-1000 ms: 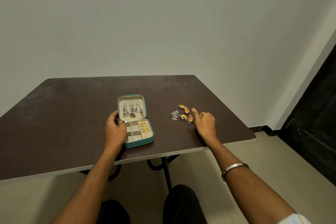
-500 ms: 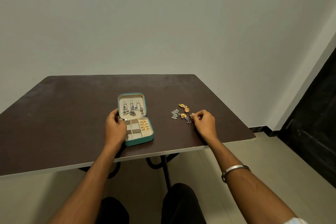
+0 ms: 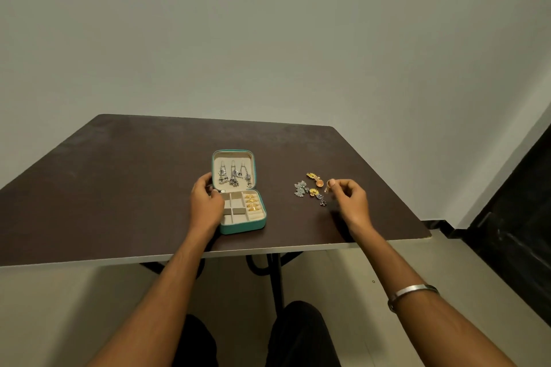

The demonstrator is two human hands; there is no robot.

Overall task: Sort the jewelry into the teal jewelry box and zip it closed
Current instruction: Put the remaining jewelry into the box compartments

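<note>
Plain grey wall behind, and a dark table (image 3: 119, 188) fills the middle, its near edge just ahead of the person's knees. On it sits the teal box (image 3: 243, 225), lid propped open toward the wall, with silver earrings (image 3: 234, 177) hanging inside the lid and gold rings (image 3: 252, 202) lined up in the right-hand slots; the middle compartments look bare. Left hand (image 3: 205, 204) curls round the box's left side near the hinge, likely steadying it so it won't slide while pieces go in. Right hand (image 3: 350, 201) hovers just right of the loose pile (image 3: 310, 188), thumb and forefinger pinching a small gold piece (image 3: 329, 183), other fingers loosely curled. A steel bangle (image 3: 413, 292) rides that wrist. Nothing lies between pile and box, so the carry across looks unobstructed. Several pieces are yet to be sorted, and the zip is undone.
</note>
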